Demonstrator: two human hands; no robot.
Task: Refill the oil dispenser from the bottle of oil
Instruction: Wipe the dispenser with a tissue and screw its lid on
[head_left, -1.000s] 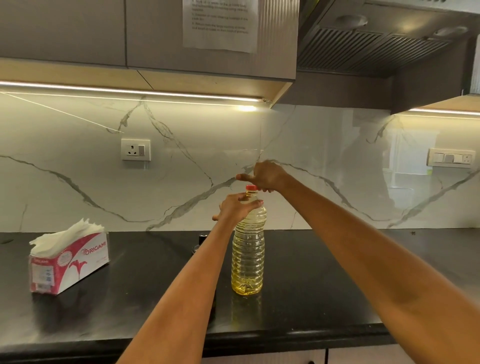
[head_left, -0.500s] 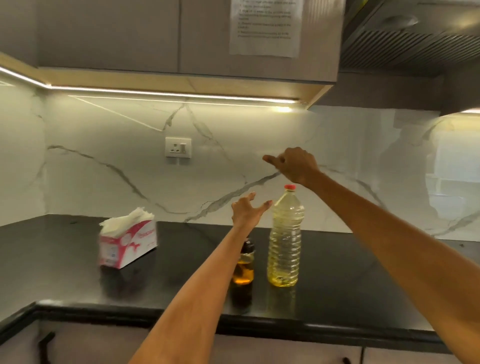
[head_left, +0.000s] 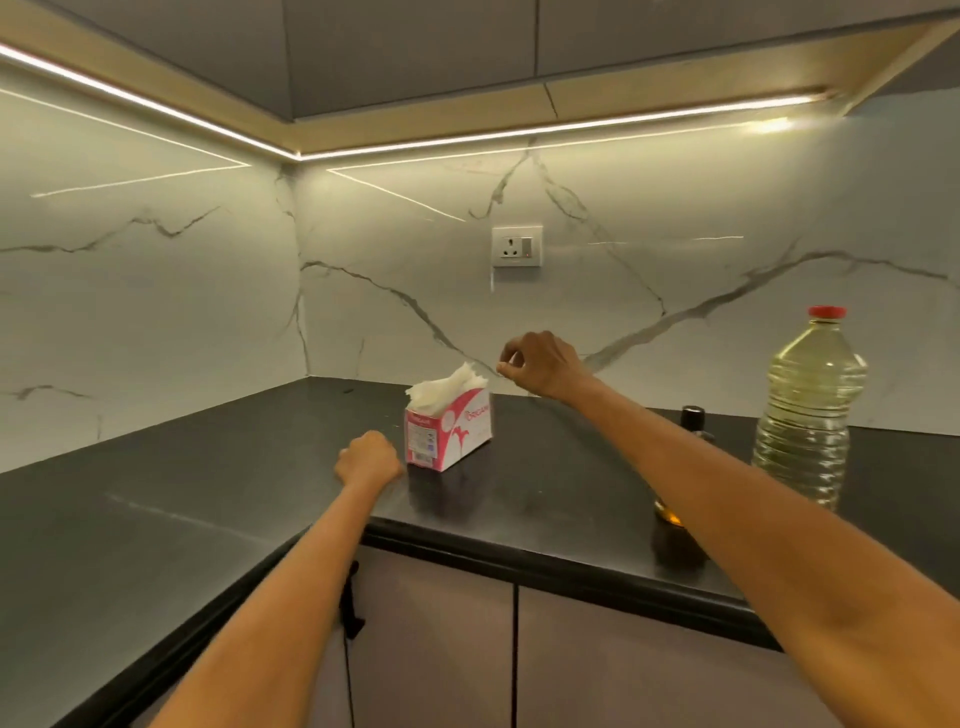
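White tissue (head_left: 449, 387): I'd pinch one sheet with my curled, empty right hand (head_left: 540, 366); left hand (head_left: 369, 460) fisted, empty, steadies box (head_left: 449, 434).

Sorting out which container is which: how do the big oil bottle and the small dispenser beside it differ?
The oil bottle is tall, clear, ribbed plastic with a red cap; the oil dispenser is much shorter with a black top. The bottle's oil is pale yellow and nearly full; the dispenser shows only a little amber oil at its base, the right forearm hiding most of it. Both stand upright on the black counter, capped.
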